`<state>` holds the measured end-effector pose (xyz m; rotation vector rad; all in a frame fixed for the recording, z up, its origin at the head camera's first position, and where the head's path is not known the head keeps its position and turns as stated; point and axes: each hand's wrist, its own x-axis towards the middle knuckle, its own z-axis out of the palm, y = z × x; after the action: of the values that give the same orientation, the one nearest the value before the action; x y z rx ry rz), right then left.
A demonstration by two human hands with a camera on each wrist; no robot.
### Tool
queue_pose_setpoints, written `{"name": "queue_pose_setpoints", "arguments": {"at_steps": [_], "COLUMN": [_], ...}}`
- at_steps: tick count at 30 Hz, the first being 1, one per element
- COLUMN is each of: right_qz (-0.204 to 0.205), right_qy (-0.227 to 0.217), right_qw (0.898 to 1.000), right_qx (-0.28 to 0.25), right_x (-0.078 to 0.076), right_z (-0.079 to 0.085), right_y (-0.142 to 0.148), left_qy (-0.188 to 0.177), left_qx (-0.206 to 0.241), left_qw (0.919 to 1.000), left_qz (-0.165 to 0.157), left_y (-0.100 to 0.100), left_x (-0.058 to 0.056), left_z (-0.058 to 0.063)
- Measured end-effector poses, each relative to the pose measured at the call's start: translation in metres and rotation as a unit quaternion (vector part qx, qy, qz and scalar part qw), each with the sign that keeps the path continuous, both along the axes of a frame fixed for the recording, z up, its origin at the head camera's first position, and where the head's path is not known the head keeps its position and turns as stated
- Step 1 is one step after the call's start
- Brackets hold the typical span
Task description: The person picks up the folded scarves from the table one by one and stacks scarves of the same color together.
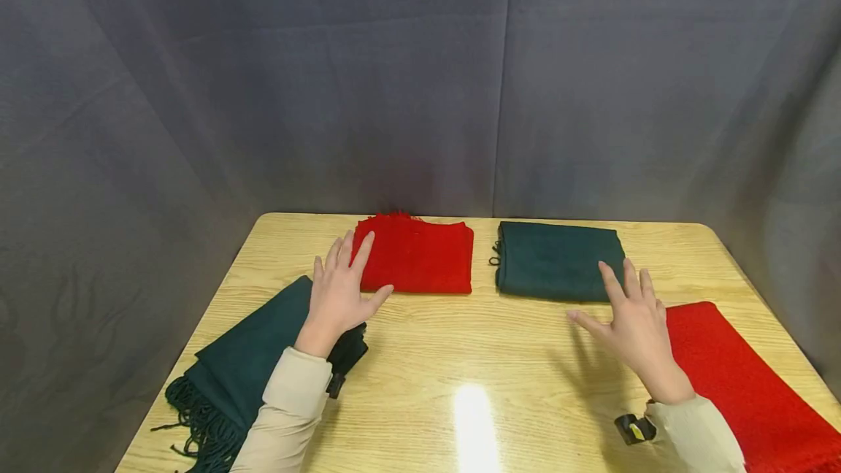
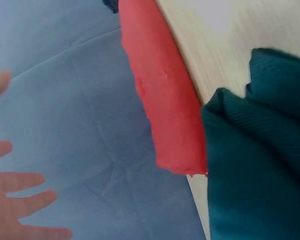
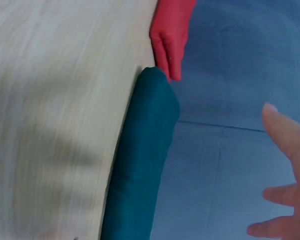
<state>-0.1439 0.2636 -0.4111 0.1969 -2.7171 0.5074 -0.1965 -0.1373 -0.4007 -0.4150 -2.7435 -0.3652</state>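
Note:
My left hand (image 1: 339,296) hovers with fingers spread and holds nothing. In the head view it overlaps the left edge of a folded red scarf (image 1: 420,258) at the back of the table. Beneath the left forearm lies a dark green scarf (image 1: 252,349), its fringe toward the near left corner. The right hand (image 1: 634,331), fingers also apart and nothing in it, is raised near a folded dark green scarf (image 1: 558,261) at the back right. Beside the right wrist a second red scarf (image 1: 729,378) stretches toward the near right. In the right wrist view the folded green scarf (image 3: 142,155) shows edge-on.
All the scarves lie on a light wooden table (image 1: 420,356) with rounded far corners. A grey curtain (image 1: 394,93) hangs behind it and along both sides. A small black device (image 1: 634,429) sits at the right wrist. Glare brightens the near middle of the tabletop.

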Motion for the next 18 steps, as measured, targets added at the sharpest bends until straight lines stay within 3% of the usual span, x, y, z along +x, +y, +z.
{"name": "queue_pose_setpoints", "arguments": {"at_steps": [4,8,13,18], "right_qz": [0.008,0.002,0.005,0.01], "right_qy": [0.013,-0.005,-0.063,-0.096], "right_qw": [1.0,0.998,0.991,0.986], "right_qx": [-0.026,-0.068,-0.115,-0.136], "right_x": [-0.006,-0.013,-0.024,-0.036], "right_z": [0.005,0.013,0.022,0.026], "right_y": [-0.005,-0.01,-0.014,-0.018], "left_qy": [0.031,0.041,0.022,-0.019], "left_qx": [0.035,0.072,0.104,0.126], "left_qw": [0.9988,0.9964,0.9942,0.9919], "left_qz": [-0.015,-0.019,-0.013,-0.007], "left_y": [-0.004,-0.008,-0.014,-0.019], "left_x": [-0.006,-0.012,-0.018,-0.025], "left_z": [0.005,0.011,0.019,0.025]}}
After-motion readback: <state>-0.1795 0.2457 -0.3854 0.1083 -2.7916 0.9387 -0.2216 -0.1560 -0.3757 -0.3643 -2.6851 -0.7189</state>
